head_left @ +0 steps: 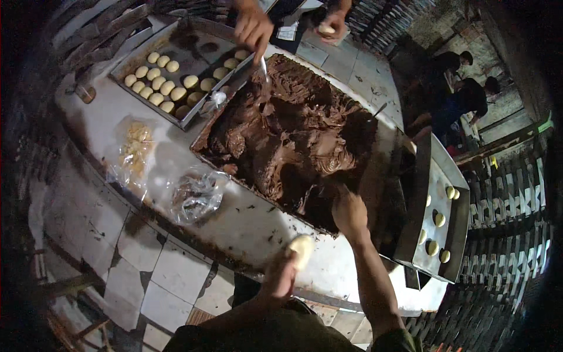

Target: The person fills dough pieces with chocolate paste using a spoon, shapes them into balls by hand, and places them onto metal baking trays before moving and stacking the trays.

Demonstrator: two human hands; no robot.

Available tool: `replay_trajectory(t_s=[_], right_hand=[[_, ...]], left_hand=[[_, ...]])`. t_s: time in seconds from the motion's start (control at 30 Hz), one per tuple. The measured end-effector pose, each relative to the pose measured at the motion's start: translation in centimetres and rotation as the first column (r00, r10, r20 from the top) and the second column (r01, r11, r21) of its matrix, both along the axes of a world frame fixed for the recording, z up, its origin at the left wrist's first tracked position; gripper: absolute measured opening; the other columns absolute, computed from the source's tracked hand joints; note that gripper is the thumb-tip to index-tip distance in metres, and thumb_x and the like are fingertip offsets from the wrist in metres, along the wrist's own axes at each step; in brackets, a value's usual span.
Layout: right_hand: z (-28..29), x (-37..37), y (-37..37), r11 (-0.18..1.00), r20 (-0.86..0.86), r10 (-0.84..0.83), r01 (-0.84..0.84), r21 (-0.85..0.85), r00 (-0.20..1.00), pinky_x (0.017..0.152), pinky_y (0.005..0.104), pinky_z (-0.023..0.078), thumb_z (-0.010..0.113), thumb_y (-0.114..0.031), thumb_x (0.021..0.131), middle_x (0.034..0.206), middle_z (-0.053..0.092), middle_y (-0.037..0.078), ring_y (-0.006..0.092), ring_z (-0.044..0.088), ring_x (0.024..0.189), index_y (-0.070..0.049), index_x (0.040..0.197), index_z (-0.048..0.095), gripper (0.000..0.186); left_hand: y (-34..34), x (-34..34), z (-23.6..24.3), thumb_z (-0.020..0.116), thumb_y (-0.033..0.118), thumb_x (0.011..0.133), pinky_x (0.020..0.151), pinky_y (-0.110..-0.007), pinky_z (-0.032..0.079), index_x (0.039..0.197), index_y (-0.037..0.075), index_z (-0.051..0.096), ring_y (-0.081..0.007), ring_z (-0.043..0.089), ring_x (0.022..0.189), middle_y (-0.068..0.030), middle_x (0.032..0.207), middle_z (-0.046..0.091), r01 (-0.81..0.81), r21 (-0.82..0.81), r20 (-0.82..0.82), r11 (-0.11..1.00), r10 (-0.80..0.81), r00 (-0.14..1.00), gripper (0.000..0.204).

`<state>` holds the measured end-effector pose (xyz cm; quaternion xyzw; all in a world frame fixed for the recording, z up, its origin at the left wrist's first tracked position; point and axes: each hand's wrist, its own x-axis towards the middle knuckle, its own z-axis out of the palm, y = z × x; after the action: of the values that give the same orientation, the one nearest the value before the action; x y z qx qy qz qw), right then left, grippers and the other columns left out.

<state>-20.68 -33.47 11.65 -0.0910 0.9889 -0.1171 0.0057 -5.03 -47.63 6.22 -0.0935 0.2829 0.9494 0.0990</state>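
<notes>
My left hand (280, 273) is wrapped around a pale dough piece (302, 251) above the table's near edge. My right hand (349, 210) is closed on a metal utensil (312, 190), whose end is sunk in the brown chocolate paste (287, 117) filling a large tray. A clear plastic bag (196, 196) lies left of that tray, beside another bag with yellowish bits (134, 149).
A tray of dough balls (153, 82) is at back left, another (428, 223) at right. A co-worker's hands (253, 32) (333, 26) reach from the top with a utensil and dough. Two people (469, 97) work beyond, near woven walls (492, 223).
</notes>
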Motion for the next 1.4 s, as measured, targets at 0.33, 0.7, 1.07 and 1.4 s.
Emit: replay_trajectory(t_s=[0.33, 0.7, 1.07, 1.4], right_hand=[[-6.0, 14.2, 3.6, 0.860, -0.249, -0.172, 0.022, -0.510, 0.953, 0.067, 0.0279, 0.047, 0.054, 0.008, 0.082, 0.087, 0.059, 0.013, 0.0204, 0.058, 0.077, -0.001, 0.108, 0.061, 0.028], [2.7, 12.8, 6.6, 0.644, 0.541, 0.178, 0.318, -0.696, 0.822, 0.070, 0.0248, 0.043, 0.054, -0.023, 0.090, 0.084, 0.062, 0.004, 0.0108, 0.051, 0.075, 0.000, 0.082, 0.066, 0.027], [3.6, 23.8, 30.3, 0.580, -0.206, 0.422, -0.437, -0.687, 0.883, 0.065, 0.0372, 0.049, 0.068, 0.000, 0.073, 0.090, 0.056, 0.016, 0.0242, 0.057, 0.081, 0.000, 0.092, 0.046, 0.029], [5.6, 30.9, 46.8, 0.574, -0.027, 0.288, -0.195, -0.795, 0.957, 0.096, 0.0440, 0.037, 0.059, -0.001, 0.071, 0.121, 0.037, 0.018, 0.0358, 0.038, 0.118, 0.000, 0.104, 0.053, 0.034]], left_hand=[[-3.9, -4.7, 3.5, 0.050, 0.014, 0.083, 0.096, -0.042, 0.041, 0.120, 0.002, 0.047, -0.0256, 0.049, 0.108, -0.0130, 0.112, 0.054, -0.251, 0.652, 0.170, 0.716, 0.185, 0.968, 0.039], [6.1, 3.4, 1.1, 0.034, 0.008, 0.090, 0.073, -0.039, 0.051, 0.131, 0.009, 0.027, -0.0254, 0.058, 0.084, -0.0131, 0.107, 0.054, 0.128, 0.381, 0.053, 0.916, -0.160, 0.986, 0.042], [29.4, 12.9, 3.9, 0.048, 0.023, 0.092, 0.082, -0.028, 0.048, 0.118, 0.004, 0.045, -0.0161, 0.056, 0.094, -0.0080, 0.110, 0.054, 0.116, 0.127, 0.177, 0.985, -0.138, 0.975, 0.032], [44.2, 11.6, 8.4, 0.042, 0.006, 0.090, 0.076, -0.031, 0.052, 0.112, 0.008, 0.045, -0.0205, 0.058, 0.092, -0.0122, 0.108, 0.053, 0.330, -0.075, 0.110, 0.941, -0.321, 0.940, 0.022]])
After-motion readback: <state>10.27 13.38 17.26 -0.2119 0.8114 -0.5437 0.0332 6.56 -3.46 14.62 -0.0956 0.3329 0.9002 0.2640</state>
